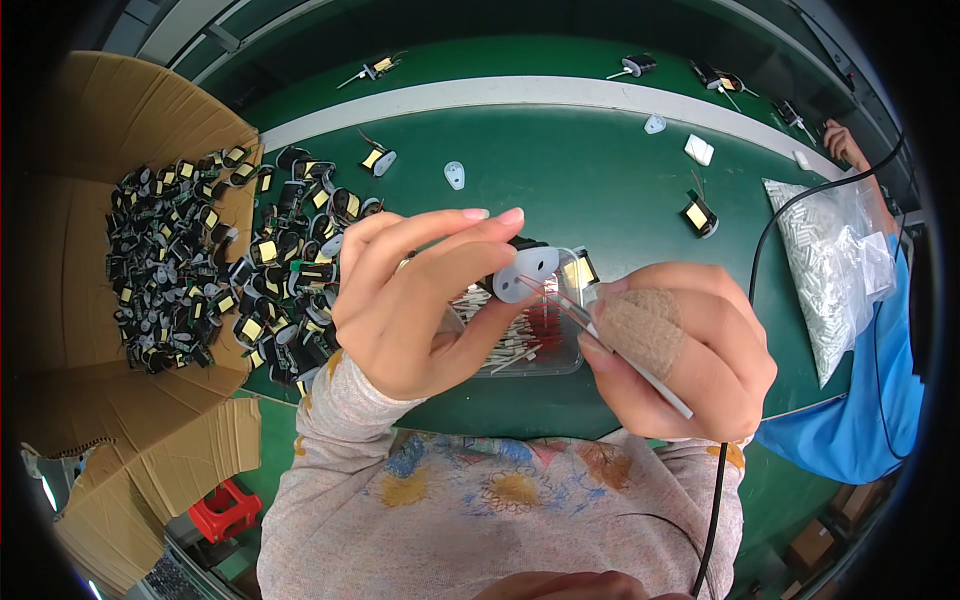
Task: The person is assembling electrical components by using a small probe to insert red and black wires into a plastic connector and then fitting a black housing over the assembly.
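Note:
My left hand [405,300] pinches a small part with a grey oval end plate [527,272] between thumb and fingers. The plate has small holes and faces my right hand; a bit of black body shows behind it. In my right hand [700,350], a pair of metal tweezers [655,385] is gripped, with tape wrapped round one finger. The tweezer tips reach to the plate, where thin reddish wires show; whether they enter a hole I cannot tell. Just beneath stands a clear plastic box [577,355] of thin white-and-red pieces [515,340], partly hidden by my hands.
A cardboard box [80,250] full of black parts [170,270] stands at left, with more piled beside it. Single parts [700,213] and a loose grey plate [455,175] lie beyond my hands. At right are a bag of white pieces [820,270], a black cable [757,250] and another person's hand [845,143].

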A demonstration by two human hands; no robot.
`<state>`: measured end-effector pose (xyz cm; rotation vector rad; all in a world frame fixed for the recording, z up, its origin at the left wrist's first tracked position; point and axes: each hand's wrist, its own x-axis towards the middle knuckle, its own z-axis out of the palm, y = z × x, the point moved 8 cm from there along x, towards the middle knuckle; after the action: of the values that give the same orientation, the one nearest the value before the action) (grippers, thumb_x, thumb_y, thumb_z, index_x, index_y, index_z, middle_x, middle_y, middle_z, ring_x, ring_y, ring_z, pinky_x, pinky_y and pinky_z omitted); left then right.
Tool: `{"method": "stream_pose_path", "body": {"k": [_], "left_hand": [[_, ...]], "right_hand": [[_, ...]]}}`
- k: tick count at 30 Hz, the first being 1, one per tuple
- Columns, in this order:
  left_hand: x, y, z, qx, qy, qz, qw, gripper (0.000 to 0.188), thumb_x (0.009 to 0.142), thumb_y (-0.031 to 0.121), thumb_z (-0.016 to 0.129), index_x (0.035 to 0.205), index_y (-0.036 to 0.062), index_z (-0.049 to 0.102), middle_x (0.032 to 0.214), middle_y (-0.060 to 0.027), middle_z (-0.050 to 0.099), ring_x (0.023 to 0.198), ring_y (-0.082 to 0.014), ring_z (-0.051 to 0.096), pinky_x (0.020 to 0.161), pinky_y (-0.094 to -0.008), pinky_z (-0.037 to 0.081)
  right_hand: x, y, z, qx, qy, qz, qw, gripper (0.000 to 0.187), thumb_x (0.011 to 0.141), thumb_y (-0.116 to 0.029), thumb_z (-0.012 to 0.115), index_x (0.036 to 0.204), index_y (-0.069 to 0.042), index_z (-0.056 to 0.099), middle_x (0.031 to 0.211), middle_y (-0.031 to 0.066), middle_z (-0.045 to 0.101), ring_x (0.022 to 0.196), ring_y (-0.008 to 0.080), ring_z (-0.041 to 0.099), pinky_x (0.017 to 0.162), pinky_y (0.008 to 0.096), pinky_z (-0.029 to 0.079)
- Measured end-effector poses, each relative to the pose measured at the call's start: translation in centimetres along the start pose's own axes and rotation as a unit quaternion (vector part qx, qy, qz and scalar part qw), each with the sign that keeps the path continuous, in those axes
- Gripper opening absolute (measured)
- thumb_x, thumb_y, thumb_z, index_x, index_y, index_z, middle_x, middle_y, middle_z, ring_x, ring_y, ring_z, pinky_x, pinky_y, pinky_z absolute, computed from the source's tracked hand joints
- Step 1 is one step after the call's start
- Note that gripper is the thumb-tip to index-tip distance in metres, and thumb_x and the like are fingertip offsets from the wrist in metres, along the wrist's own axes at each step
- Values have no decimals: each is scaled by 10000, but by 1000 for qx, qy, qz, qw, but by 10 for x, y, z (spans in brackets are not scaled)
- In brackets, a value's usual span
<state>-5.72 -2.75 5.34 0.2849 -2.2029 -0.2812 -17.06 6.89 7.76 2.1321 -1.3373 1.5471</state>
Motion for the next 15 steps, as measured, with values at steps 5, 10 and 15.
{"method": "stream_pose_path", "body": {"k": [5,10,15], "left_hand": [[0,-1,-1,-20,-5,-9,1000,386,543,55,777,894,50,615,971,-71,685,887,-200,614,713,-308,408],[2,-3,-2,-61,6,-9,998,391,542,63,793,890,52,616,952,-68,688,882,-206,621,707,-312,407],[0,-5,-3,-85,13,-23,996,387,541,63,797,883,51,617,928,-64,693,873,-210,625,700,-312,404]], "right_hand": [[-5,-6,2,4,17,-57,998,336,479,57,740,799,54,635,749,135,610,659,278,620,514,303,484],[2,-6,-1,1,-5,-16,1000,331,482,53,738,796,41,633,746,125,608,680,275,621,527,297,484],[-1,-7,1,10,-20,-21,1000,334,486,51,733,802,43,628,753,128,611,683,281,623,527,303,485]]}}
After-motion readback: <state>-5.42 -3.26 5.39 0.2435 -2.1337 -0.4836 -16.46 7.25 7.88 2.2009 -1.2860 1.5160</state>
